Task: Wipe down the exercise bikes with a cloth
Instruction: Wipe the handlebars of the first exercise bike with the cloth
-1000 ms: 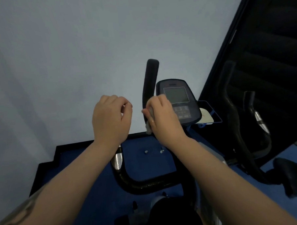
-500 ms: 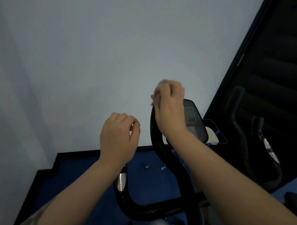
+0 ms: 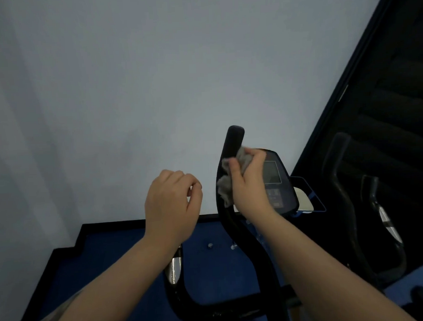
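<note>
Right hand (image 3: 249,183) hid console (image 3: 277,181) left side; second bike (image 3: 368,226) at right edge lost in shadow.

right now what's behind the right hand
The bike's console: its screen and some buttons show, but the hand and cloth cover its left edge. The cloth presses against the handlebar.

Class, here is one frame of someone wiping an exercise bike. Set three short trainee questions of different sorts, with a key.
1. True or false: the left hand holds the grey cloth.
2. Multiple choice: the cloth is pressed against (a) the console, (b) the right upright handlebar, (c) the floor.
3. Fill in: the left hand hangs loosely curled, touching ____.

Key: 1 false, the right hand holds it; 2 b; 3 nothing.
</note>
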Demonstrator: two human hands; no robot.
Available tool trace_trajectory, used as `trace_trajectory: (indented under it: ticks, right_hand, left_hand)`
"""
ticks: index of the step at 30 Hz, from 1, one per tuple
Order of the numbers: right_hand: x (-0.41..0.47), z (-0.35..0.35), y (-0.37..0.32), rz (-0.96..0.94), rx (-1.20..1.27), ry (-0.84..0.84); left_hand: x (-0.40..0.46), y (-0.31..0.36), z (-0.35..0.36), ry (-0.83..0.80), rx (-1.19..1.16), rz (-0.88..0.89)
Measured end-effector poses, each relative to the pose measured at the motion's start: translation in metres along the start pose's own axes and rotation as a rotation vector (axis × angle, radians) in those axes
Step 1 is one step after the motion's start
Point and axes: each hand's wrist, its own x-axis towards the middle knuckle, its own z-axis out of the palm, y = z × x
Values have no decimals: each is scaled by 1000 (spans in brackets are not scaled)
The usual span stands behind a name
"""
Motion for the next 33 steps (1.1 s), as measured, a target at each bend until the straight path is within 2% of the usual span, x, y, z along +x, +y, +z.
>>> trace_trajectory:
  ticks: [2,4,6,8,12,13,14,16,17,19,20,22,24,27,29,30,33]
  right_hand:
    - [2,-14,3,-31,-83,-7]
    - [25,-20,-4,6,72,122]
    - [42,-14,-13,18,169,178]
    - [35,-2,-9,57,176,128]
    - [-9,-5,9,163,133,-177]
    - [-10,-11,8,144,93,-163]
    - [-5,-18,6,55,68,-68]
    - [12,-26,-15,-230,71,109]
    - [21,-26,-24,-388,-20,150]
    - [38,-15,-26,-611,-434,190]
    - [46,-10,-23,-660,-608,200]
    - [50,-5,-11,-702,-802,179]
    - [37,-7,-4,-703,-840,47]
    - [6,-12,-2,-619,-725,-288]
    - [6,-18,-12,-563,-630,-396]
    - [14,-21,-17,-570,-620,-360]
    - [37,-20,-26,-614,-692,-96]
  left_hand:
    - [-1,0,0,0,-6,4]
    - [-1,1,0,1,-6,-3]
    - [-1,1,0,-1,1,3]
    - [0,0,1,-6,8,9]
    - [0,1,0,0,-1,-7]
    - [0,1,0,3,-6,-5]
    - [0,1,1,2,-8,-5]
    - [-1,1,0,5,-5,-10]
    - [-1,0,0,6,-5,-7]
    - [-1,-1,-1,-3,-11,9]
    - [-2,-1,-1,-5,-13,14]
    - [-2,-1,-2,-10,-13,22]
    - [-1,-2,-2,-13,-11,35]
    - [-1,-3,-3,-11,-8,30]
    - [-1,-3,-2,-9,-1,22]
    - [-1,-2,-2,-8,-1,17]
    - [-1,-1,-1,-1,-19,15]
